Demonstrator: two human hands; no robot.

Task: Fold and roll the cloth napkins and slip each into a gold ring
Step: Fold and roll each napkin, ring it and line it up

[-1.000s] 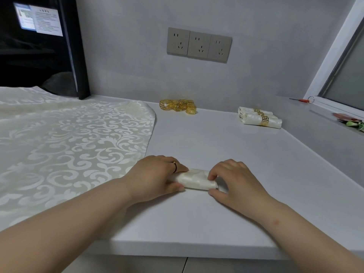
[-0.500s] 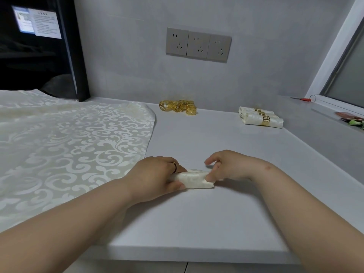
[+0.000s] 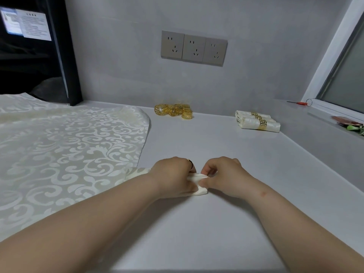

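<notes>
The rolled napkin (image 3: 201, 190) is a short, tight cream roll of glossy fabric. Only its right end shows, as the rest is covered by the hands. It lies on the grey counter (image 3: 216, 146), just right of the hem of a large cream damask cloth (image 3: 59, 146) spread over the counter's left side. The left hand (image 3: 173, 177) lies over the roll's left part with its fingers curled down around it, gripping it against the counter; a thin ring sits on one finger. The right hand (image 3: 223, 175) meets it from the right, pinching the roll's open end between the thumb below and the fingertips above. Both hands touch the napkin and come very close to each other. Well behind, by the wall, a loose heap of gold rings (image 3: 173, 111) lies on the counter. To its right, finished napkins (image 3: 256, 123) lie side by side, each in a gold band
</notes>
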